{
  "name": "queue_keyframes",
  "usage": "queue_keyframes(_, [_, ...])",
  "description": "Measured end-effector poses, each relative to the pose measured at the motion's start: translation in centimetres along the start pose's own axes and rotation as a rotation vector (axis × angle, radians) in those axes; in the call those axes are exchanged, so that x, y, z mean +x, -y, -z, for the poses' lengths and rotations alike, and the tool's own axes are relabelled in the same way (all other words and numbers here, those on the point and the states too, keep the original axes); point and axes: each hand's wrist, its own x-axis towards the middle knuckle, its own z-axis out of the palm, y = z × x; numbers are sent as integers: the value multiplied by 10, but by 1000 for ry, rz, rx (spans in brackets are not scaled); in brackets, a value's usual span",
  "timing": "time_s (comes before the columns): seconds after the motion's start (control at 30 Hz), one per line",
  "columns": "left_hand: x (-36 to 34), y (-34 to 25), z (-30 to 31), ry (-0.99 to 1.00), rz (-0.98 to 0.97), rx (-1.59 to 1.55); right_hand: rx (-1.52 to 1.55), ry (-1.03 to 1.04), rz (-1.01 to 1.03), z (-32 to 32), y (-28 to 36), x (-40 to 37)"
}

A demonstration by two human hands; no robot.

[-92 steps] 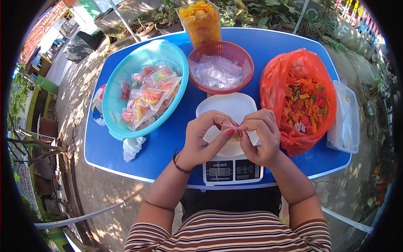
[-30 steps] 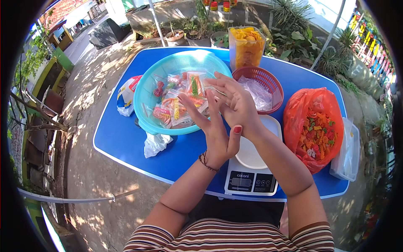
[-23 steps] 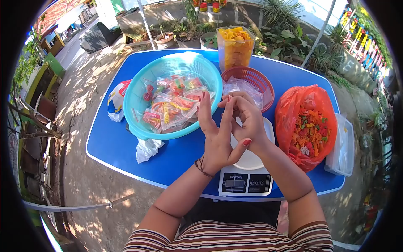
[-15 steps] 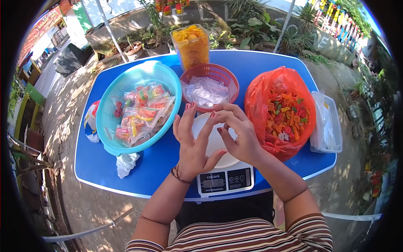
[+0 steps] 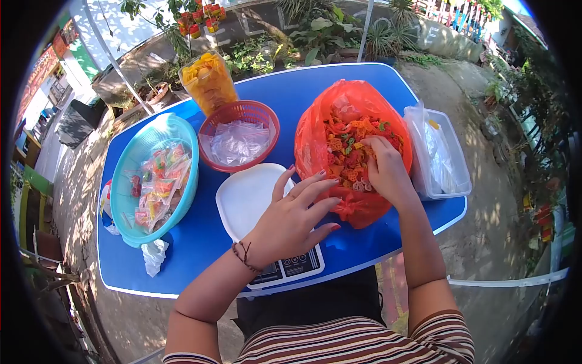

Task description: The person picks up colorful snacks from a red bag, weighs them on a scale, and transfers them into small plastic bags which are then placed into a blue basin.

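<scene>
Blue outdoor table (image 5: pixel 285 91): my right hand (image 5: pixel 385 173) sits in the coloured crackers (image 5: pixel 347 141) inside the orange bag (image 5: pixel 312 142), fingers buried, grip indiscernible; my left hand (image 5: pixel 291 219), spread and empty, touches the bag's edge. Scooping, I judge; next needs a spill-free carry to the white tray (image 5: pixel 245 194), where both hands hovered moments earlier.

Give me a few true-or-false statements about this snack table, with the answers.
1. The right hand reaches into the orange bag of coloured snacks. True.
2. The red basket holds filled snack packets. False: it holds empty clear bags; the filled packets lie in the teal basket.
3. The left hand grips a packet. False: it is empty, fingers spread beside the orange bag.
4. The white tray sits on a scale. True.
</scene>
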Motion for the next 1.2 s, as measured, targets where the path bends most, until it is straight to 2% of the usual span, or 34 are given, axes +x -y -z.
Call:
queue_keyframes(0.03, [10,-1,-4,13,-16,-13,-44,7,-66,-2,-11,8])
queue_keyframes(0.23, [54,7,-30,73,-69,-32,-188,-9,106,-29,-40,34])
queue_keyframes(0.33, [73,21,-42,150,-9,6,-288,61,89,-27,-25,33])
queue_keyframes(0.37, [78,24,-40,152,39,14,-328,67,143,-27,-23,31])
queue_keyframes(0.43, [88,31,-37,159,131,25,-221,90,144,-30,-21,23])
queue_keyframes(0.5, [93,40,-39,175,233,210,-139,57,194,-26,-20,16])
queue_keyframes(0.6, [97,53,-38,250,344,310,0,144,44,-6,-11,19])
queue_keyframes(0.7, [103,54,-37,277,429,335,-100,-125,81,-18,-39,22])
queue_keyframes(0.8, [109,49,-38,259,473,315,-191,-126,-81,-18,-48,25])
queue_keyframes(0.83, [110,49,-40,212,427,346,-63,-47,-145,-16,-52,28])
queue_keyframes(0.9, [111,51,-46,119,335,404,-191,-54,-56,-19,-53,29])
queue_keyframes(1.0, [117,71,-66,-67,83,393,-311,-16,62,-26,-60,32])
queue_keyframes(1.03, [119,76,-71,-60,66,376,-341,5,99,-26,-63,32])
queue_keyframes(1.1, [122,75,-72,-49,32,345,-222,78,44,-22,-66,33])
queue_keyframes(1.2, [127,59,-51,177,247,303,-126,131,28,-11,-57,32])
